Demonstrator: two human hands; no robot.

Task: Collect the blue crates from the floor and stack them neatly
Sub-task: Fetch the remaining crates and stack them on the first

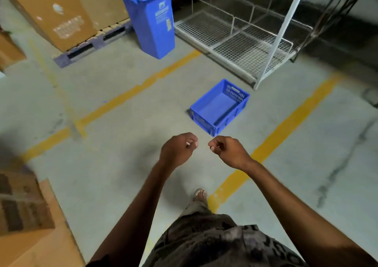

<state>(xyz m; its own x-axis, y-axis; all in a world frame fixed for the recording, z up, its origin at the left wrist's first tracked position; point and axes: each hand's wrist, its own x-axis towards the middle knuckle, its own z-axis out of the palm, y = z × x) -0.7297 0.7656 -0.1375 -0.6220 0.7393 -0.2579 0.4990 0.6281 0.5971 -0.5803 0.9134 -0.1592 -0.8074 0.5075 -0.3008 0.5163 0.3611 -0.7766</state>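
Both hands, left hand (178, 148) and right hand (228, 149), empty with fingers loosely curled, held forward, likely readying for blue crate (218, 107) on floor (122, 123).

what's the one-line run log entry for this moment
phase: approach | target: blue crate upright on floor, looks empty | left hand loosely curled, holding nothing | right hand loosely curled, holding nothing | stack: none in view
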